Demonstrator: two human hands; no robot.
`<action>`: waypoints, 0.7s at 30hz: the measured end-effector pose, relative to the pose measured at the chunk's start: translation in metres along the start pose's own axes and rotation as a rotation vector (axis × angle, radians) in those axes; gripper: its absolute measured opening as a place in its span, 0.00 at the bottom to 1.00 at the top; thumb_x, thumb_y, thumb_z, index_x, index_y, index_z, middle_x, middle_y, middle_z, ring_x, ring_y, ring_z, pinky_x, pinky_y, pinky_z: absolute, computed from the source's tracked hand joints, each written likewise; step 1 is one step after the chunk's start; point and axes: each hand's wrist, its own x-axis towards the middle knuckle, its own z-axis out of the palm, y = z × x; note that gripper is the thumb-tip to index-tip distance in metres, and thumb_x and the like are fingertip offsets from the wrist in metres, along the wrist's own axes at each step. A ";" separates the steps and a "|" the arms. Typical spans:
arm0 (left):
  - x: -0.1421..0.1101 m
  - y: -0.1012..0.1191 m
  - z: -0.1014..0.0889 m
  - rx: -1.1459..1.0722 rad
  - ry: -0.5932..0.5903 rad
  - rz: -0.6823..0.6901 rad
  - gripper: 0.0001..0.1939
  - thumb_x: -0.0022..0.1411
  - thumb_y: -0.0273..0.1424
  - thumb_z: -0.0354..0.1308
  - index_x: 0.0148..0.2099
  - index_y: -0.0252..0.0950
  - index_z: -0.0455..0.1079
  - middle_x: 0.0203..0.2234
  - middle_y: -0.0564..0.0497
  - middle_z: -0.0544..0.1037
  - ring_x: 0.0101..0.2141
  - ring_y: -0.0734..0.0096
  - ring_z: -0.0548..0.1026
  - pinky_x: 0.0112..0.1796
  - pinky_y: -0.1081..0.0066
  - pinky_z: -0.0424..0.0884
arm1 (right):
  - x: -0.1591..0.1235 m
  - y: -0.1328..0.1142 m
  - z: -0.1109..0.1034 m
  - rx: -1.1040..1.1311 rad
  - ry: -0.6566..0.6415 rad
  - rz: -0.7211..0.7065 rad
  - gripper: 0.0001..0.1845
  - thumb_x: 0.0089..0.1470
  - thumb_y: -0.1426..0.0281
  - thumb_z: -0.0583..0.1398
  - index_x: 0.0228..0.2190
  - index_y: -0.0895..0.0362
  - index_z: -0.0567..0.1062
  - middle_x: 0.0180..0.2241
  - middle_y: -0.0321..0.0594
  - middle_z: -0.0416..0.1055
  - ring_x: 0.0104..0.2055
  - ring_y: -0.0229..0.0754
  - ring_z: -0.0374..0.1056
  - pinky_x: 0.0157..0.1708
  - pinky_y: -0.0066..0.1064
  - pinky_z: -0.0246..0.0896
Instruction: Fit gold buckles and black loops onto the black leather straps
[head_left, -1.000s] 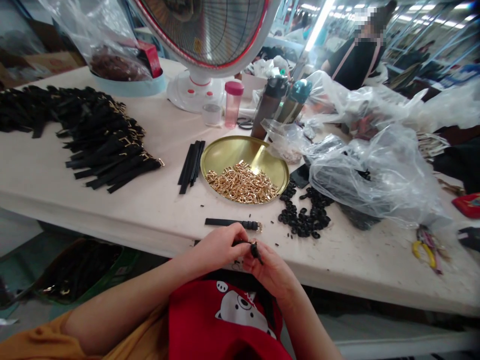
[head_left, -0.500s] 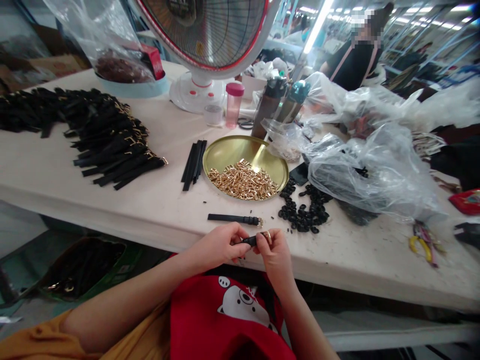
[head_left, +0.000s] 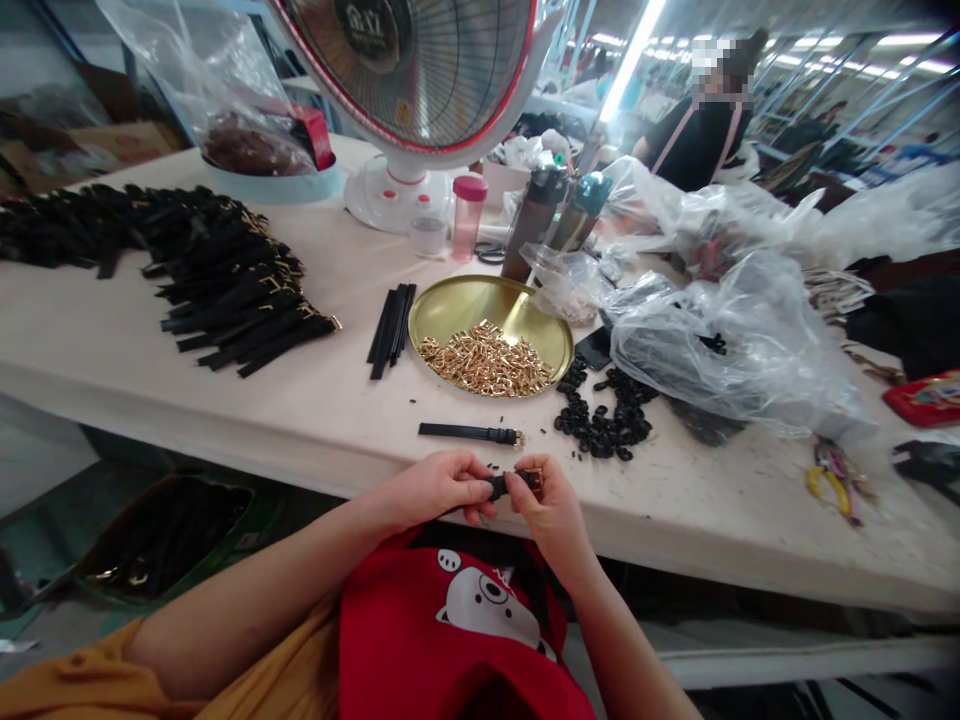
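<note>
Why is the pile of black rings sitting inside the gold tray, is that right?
No: the black rings lie loose on the table, just off the right side of the gold tray, as the head view shows. The tray holds small gold metal pieces.

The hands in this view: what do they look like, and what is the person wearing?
Both the left hand and the right hand are bare, with no gloves. The left arm has an orange sleeve. The person also wears a red garment printed with a white cartoon animal.
</note>
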 end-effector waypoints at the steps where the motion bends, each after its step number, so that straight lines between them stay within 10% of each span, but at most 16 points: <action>1: 0.000 0.000 0.000 -0.009 -0.001 -0.009 0.13 0.52 0.36 0.57 0.36 0.31 0.64 0.27 0.51 0.75 0.22 0.78 0.70 0.29 0.74 0.65 | 0.000 0.001 -0.001 -0.014 0.001 -0.003 0.11 0.48 0.63 0.57 0.32 0.55 0.63 0.20 0.30 0.61 0.20 0.35 0.60 0.22 0.27 0.57; 9: 0.014 -0.002 0.001 0.014 -0.033 -0.026 0.13 0.51 0.36 0.57 0.35 0.31 0.65 0.24 0.52 0.74 0.22 0.78 0.70 0.27 0.75 0.65 | 0.000 0.003 -0.014 -0.233 -0.098 -0.147 0.06 0.48 0.66 0.56 0.28 0.55 0.65 0.23 0.34 0.65 0.24 0.36 0.60 0.24 0.27 0.55; 21: 0.019 0.007 0.001 0.108 -0.174 -0.106 0.11 0.55 0.32 0.49 0.39 0.33 0.66 0.29 0.52 0.74 0.26 0.75 0.73 0.30 0.73 0.68 | 0.006 0.006 -0.028 0.143 -0.386 0.186 0.12 0.50 0.60 0.56 0.29 0.55 0.62 0.17 0.27 0.63 0.18 0.30 0.55 0.20 0.23 0.50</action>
